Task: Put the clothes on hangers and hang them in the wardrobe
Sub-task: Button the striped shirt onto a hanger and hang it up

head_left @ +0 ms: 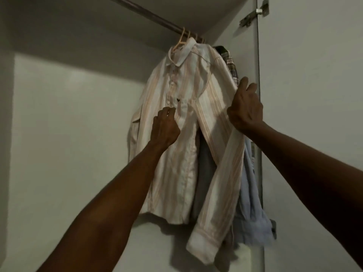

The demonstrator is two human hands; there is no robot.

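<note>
A striped shirt (174,134), already hung on the rail (157,16), is gripped by the left hand (166,126) at its front and the right hand (245,112) at its sleeve; straightening seems underway, release next.

Striped shirt (176,107) on rail-hung hanger (181,41), left hand (165,128) at placket, right hand (245,110) on sleeve.

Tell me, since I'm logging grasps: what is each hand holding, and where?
Left hand grips the striped shirt at its front placket, mid-chest. Right hand holds the same shirt's sleeve along its upper part.
</note>
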